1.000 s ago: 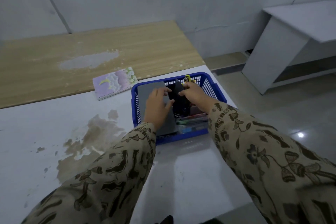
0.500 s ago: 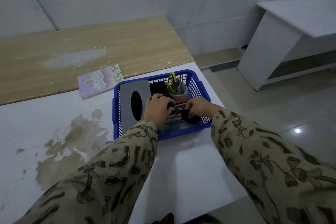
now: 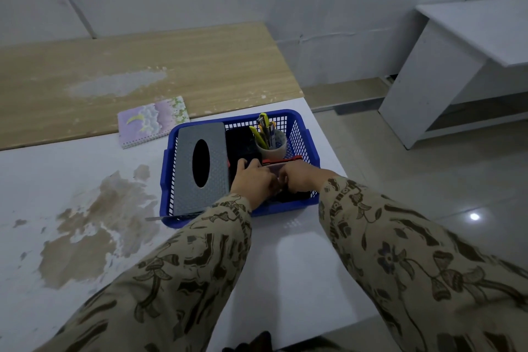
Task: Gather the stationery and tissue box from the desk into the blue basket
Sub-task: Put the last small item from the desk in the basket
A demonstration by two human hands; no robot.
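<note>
Fingers of left hand (image 3: 255, 181) and right hand (image 3: 300, 179) curl inside blue basket (image 3: 285, 208); grasp unclear

The basket (image 3: 300, 137) is blue plastic, with open-mesh walls and a smooth, faintly shiny rim. The tissue box (image 3: 200, 174) in its left half has a matt grey top with a fine dimpled grain. The cup (image 3: 274, 148) near its far right corner looks like pale, cloudy plastic. The notebook (image 3: 151, 120) at the desk's far edge has a printed paper cover and a wire spiral. The desk (image 3: 85, 168) is smooth white laminate, worn to rough brown patches towards its left. The table (image 3: 200, 66) beyond is wood-grain veneer, with one patch peeled to grey. The sleeves (image 3: 414, 251) are patterned cloth. The floor (image 3: 428, 194) is glossy tile.
</note>
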